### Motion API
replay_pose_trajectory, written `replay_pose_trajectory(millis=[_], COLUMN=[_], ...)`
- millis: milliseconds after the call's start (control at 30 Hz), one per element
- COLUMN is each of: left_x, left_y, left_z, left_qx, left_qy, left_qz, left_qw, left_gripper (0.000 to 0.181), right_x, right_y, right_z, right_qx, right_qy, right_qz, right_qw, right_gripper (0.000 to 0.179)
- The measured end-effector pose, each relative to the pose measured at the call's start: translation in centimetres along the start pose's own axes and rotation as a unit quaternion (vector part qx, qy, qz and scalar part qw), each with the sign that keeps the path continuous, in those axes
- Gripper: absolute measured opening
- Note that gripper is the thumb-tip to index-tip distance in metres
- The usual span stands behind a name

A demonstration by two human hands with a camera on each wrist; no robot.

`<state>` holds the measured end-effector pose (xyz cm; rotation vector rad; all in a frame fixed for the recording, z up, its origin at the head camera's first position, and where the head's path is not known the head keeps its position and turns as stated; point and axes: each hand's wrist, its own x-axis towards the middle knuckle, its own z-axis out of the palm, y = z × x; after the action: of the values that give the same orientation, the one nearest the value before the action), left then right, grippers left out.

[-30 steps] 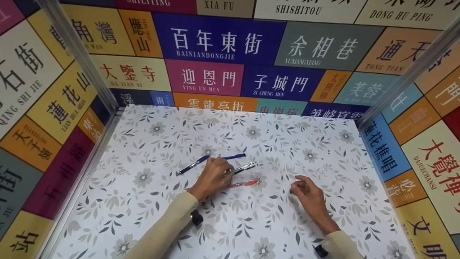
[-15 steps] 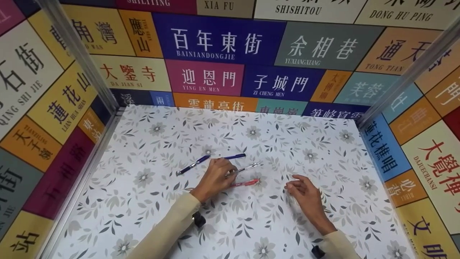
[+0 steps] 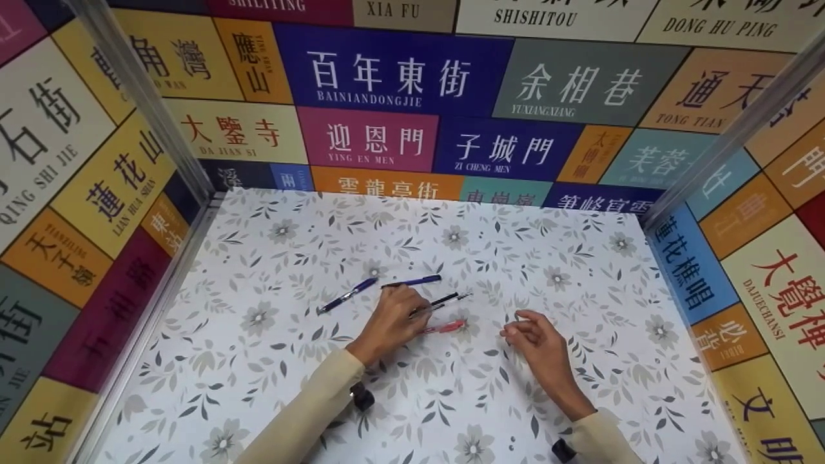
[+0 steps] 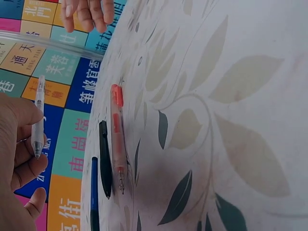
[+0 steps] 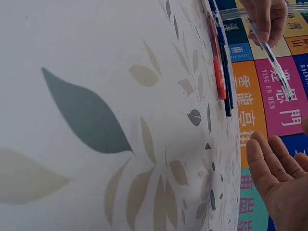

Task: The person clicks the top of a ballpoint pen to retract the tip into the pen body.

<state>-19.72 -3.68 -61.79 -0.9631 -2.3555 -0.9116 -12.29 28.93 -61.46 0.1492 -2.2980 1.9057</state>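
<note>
Clear plastic forms the transparent pen (image 4: 37,134), which the left hand (image 3: 390,320) pinches between its fingertips, lifted off the worktop (image 3: 361,225). Nothing is held by the right hand (image 3: 541,351); its fingers are loosely bent, its palm turned inward, and it waits well apart from the pen.

The step in hand looks like handling this one pen clear of the rest. To do it well, I would use a light but sure pinch around mid-barrel, since smooth plastic could roll under uneven pressure. The wrist should stay high enough that the lower fingers do not brush the pens beneath; the right hand seems well placed to steady the free end if needed.

Just under and beside the left hand lies the black pen (image 4: 104,161), with the red pen (image 4: 116,139) next to it on the side nearer the person. These two probably need the most care, as a low sweep might scatter them. Beyond the knuckles rests one blue pen (image 3: 422,280); a second blue pen (image 3: 348,296) slants off to the left.

Farther out, cream sleeves (image 3: 303,399) cover the forearms, and coloured panels (image 3: 393,74) of lettering stand behind the worktop.
</note>
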Motion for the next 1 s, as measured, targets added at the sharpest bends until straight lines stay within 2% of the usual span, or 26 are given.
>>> replay_pose_trajectory(millis=[367,500,767,1000], left_x=[0.1,0.2,0.3,0.7], left_y=[0.3,0.7,1.7,2.4], left_z=[0.0,0.0,0.4,0.4], left_qx=[-0.035,-0.044,-0.063,-0.085], left_qy=[0.003,0.006,0.023,0.022], left_qz=[-0.007,-0.017,-0.015,-0.017], left_qw=[0.9994,0.9989,0.9976,0.9960], left_gripper=[0.004,0.002,0.005,0.003], right_x=[0.1,0.2,0.4,0.4], right_y=[-0.6,-0.8,-0.9,-1.4], right_z=[0.4,0.5,1.1,1.6], right_qx=[-0.005,-0.006,-0.014,-0.012], right_qy=[-0.003,-0.008,-0.015,-0.017], right_qz=[-0.004,-0.015,-0.023,-0.032], right_qw=[1.0000,0.9998,0.9995,0.9993], right_gripper=[0.041,0.042,0.045,0.042])
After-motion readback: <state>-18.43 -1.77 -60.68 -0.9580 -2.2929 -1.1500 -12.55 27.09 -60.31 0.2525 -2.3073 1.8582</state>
